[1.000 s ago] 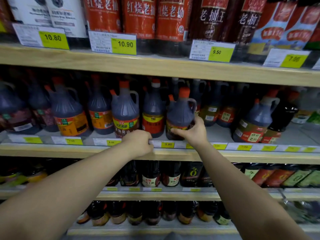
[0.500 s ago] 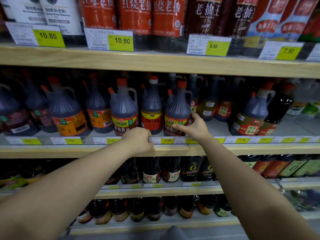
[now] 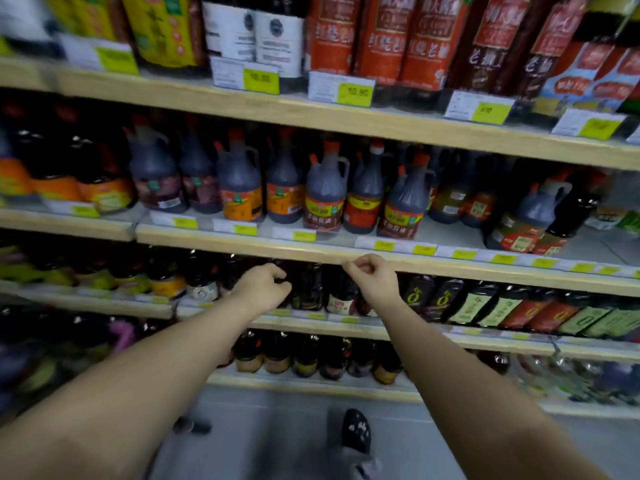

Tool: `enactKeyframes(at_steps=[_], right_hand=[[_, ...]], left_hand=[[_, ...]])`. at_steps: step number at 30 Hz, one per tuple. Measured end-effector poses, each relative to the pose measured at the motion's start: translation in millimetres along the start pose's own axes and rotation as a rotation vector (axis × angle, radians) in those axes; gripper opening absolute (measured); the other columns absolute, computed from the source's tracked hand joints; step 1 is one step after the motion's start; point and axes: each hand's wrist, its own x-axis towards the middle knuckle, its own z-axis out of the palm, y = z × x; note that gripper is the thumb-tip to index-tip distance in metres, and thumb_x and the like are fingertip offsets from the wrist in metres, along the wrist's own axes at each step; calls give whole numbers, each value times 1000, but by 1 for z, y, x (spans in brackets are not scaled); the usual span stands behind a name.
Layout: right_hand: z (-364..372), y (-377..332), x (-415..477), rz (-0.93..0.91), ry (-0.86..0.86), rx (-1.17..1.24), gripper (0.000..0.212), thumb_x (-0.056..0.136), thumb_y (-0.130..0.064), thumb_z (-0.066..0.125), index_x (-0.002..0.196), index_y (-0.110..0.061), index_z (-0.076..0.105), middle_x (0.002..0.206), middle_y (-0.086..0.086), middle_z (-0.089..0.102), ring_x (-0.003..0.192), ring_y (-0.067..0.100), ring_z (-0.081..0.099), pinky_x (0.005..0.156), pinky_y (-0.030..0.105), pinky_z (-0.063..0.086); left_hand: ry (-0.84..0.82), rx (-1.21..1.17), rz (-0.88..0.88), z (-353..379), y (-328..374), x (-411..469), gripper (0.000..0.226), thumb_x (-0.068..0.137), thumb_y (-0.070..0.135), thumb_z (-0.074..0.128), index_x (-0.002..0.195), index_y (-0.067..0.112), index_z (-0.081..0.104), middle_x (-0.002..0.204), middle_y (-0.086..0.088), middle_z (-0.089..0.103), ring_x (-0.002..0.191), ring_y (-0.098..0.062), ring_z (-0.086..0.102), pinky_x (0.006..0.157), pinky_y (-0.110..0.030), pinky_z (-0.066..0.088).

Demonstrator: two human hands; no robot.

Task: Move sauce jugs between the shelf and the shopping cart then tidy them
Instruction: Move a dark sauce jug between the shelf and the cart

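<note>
Hands drop away from the sauce aisle: the left hand (image 3: pixel 263 289) and right hand (image 3: pixel 372 282) were up at the middle shelf (image 3: pixel 242 241) half a second ago, the right one against a dark sauce jug (image 3: pixel 403 206). They now hang just below the shelf's front edge, fingers loosely curled and holding nothing. The jug stands upright near the front of the shelf, yellow-and-red label outward, just beside a red-labelled jug (image 3: pixel 365 202) and in line with its twin (image 3: pixel 325 202) (the view has also swung left and blurred). That suggests this jug is placed and faced, and the tidying here is likely done or moving to another jug. No shopping cart can be made out with certainty. Yellow price tags (image 3: pixel 384 244) run along the shelf edge, with tall red-labelled bottles (image 3: pixel 381 36) on the shelf above. Smaller dark bottles (image 3: pixel 341 296) sit on the shelf behind the hands, and a dark shoe (image 3: pixel 356 431) shows on the floor (image 3: pixel 277 427). Nothing stands between the hands and the jug row; the close packing looks the likeliest snag for a next grasp.
</note>
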Motion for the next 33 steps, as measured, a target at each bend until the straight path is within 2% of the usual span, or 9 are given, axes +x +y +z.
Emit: enactKeyframes(at_steps=[2, 4, 10, 14, 18, 22, 26, 30, 33], right_hand=[[39, -17, -32, -6, -127, -4, 27, 82, -42, 69, 76, -19, 56, 67, -2, 52, 65, 16, 53, 63, 32, 46], [83, -32, -64, -22, -253, -23, 28, 83, -40, 68, 69, -21, 54, 63, 0, 51, 62, 16, 50, 65, 32, 44], [203, -81, -142, -149, -609, -72, 44, 89, -23, 61, 58, -15, 31, 56, 1, 29, 55, 14, 35, 75, 31, 47], [265, -103, -174, -214, -778, -84, 46, 86, -22, 67, 59, -17, 30, 53, -3, 29, 48, 9, 35, 54, 22, 33], [329, -114, -182, -295, -912, -111, 47, 84, -20, 68, 58, -18, 28, 57, -2, 26, 54, 10, 30, 55, 19, 29], [392, -119, -172, -327, -1022, -160, 46, 82, -22, 69, 59, -20, 29, 57, -3, 28, 55, 12, 30, 59, 30, 26], [462, -128, -144, -321, -1130, -215, 43, 83, -23, 69, 62, -20, 32, 58, -3, 30, 56, 14, 31, 61, 29, 26], [533, -134, -110, -326, -1234, -298, 39, 83, -22, 69, 66, -20, 33, 60, -4, 34, 56, 13, 34, 58, 30, 26], [576, -134, -95, -322, -1242, -357, 37, 81, -16, 69, 68, -24, 36, 64, -6, 40, 59, 9, 40, 58, 28, 31]], left_hand=[[26, -113, -98, -15, -44, -37, 15, 89, 30, 56, 96, 20, 64, 106, 0, 65, 107, -22, 60, 89, -29, 48], [83, -201, -177, -27, -92, -73, 16, 87, 25, 57, 72, 21, 59, 95, -7, 69, 102, -27, 64, 88, -31, 50], [215, -335, -462, -74, -196, -164, 29, 81, 27, 56, 54, 19, 49, 65, -14, 58, 82, -30, 63, 65, -25, 37], [357, -493, -588, -94, -245, -202, 28, 87, 25, 57, 61, 20, 49, 71, -5, 55, 71, -22, 51, 68, -26, 40], [433, -619, -701, -99, -300, -212, 30, 64, 37, 59, 46, 21, 40, 49, 2, 39, 61, -20, 36, 67, -31, 34], [471, -707, -814, -114, -338, -202, 31, 90, 18, 53, 60, 16, 46, 60, -4, 48, 60, -21, 44, 57, -28, 35], [558, -783, -923, -136, -386, -169, 30, 93, 21, 49, 65, 15, 41, 69, -10, 46, 67, -21, 43, 57, -27, 32], [630, -944, -1043, -156, -423, -123, 31, 96, 10, 41, 66, 17, 37, 61, -6, 37, 52, -16, 34, 39, -18, 28], [648, -1075, -1090, -155, -444, -99, 31, 95, 9, 43, 64, 15, 43, 58, -4, 41, 45, -11, 38, 36, -13, 25]])
